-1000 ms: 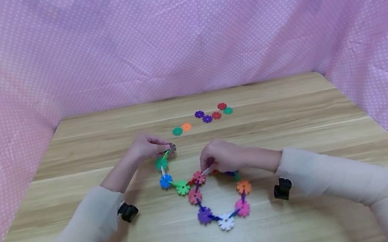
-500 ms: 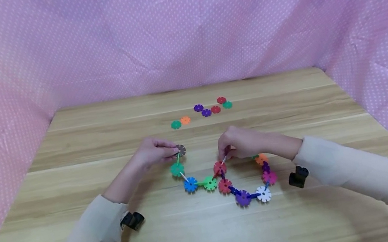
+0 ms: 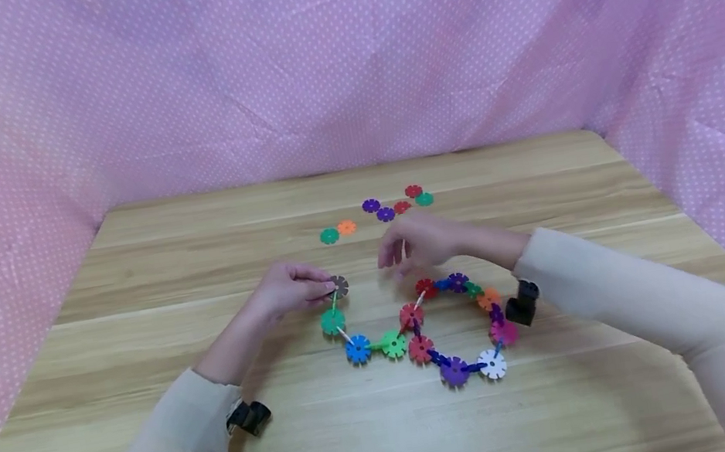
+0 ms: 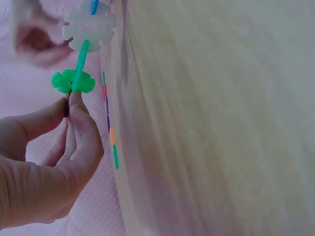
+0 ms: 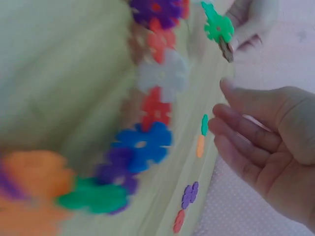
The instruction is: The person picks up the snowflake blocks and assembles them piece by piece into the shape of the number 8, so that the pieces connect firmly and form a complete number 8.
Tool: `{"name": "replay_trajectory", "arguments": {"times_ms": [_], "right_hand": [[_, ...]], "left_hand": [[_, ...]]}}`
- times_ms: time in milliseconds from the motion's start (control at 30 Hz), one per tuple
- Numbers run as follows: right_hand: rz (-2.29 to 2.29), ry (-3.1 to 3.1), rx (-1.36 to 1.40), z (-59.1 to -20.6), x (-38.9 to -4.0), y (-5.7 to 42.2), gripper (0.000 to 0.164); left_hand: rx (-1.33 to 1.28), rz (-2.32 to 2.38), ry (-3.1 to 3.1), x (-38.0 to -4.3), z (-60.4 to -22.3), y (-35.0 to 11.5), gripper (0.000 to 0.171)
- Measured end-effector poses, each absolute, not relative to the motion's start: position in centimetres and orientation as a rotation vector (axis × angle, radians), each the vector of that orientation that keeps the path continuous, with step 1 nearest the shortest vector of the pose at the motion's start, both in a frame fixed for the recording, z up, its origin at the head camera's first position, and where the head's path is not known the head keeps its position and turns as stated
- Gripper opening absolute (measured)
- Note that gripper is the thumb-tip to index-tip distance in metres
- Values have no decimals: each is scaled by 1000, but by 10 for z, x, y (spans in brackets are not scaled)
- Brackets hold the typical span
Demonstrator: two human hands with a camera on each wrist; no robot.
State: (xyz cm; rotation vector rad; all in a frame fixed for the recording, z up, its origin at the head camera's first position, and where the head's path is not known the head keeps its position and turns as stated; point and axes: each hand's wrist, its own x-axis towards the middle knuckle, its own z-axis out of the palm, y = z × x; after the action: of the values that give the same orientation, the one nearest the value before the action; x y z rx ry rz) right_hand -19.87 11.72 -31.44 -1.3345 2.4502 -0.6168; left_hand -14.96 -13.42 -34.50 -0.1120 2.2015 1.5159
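Observation:
My left hand (image 3: 291, 290) pinches a dark grey-brown notched flower disc (image 3: 341, 285) between thumb and fingers. This disc ends a chain of interlocking flower discs, running past a teal disc (image 3: 332, 322), a blue disc (image 3: 357, 349) and a green disc (image 3: 393, 344). The chain joins a closed ring of many-coloured discs, including a white disc (image 3: 493, 364) and a purple disc (image 3: 455, 371). My right hand (image 3: 422, 240) hovers behind the ring's far side, holding nothing. In the right wrist view its fingers (image 5: 241, 130) are loosely bent, apart from the ring's blurred blue disc (image 5: 146, 143).
Loose discs lie farther back on the wooden table (image 3: 195, 235): a teal disc (image 3: 330, 236), an orange disc (image 3: 346, 227), and several purple, red and green ones. A pink dotted cloth (image 3: 338, 65) hangs behind and along both sides.
The chain and ring have shifted right, the left hand slightly with them. My right hand has let go of the ring's far-left part and moved back toward the loose discs.

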Motion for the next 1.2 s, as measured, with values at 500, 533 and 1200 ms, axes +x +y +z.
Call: {"name": "replay_trajectory", "arguments": {"times_ms": [500,533,1200], "right_hand": [[-418,2615,-1118,-330,-273,37,25],[-396,2617,-1133,-332,-275,34,24],[-170,2465,-1159,-338,-274,18,28]], "left_hand": [[-112,1615,2143,-147,-355,-132,28],[-116,1612,2146,-147,-355,-133,28],[-142,1574,2154,-151,-353,-132,28]]}}
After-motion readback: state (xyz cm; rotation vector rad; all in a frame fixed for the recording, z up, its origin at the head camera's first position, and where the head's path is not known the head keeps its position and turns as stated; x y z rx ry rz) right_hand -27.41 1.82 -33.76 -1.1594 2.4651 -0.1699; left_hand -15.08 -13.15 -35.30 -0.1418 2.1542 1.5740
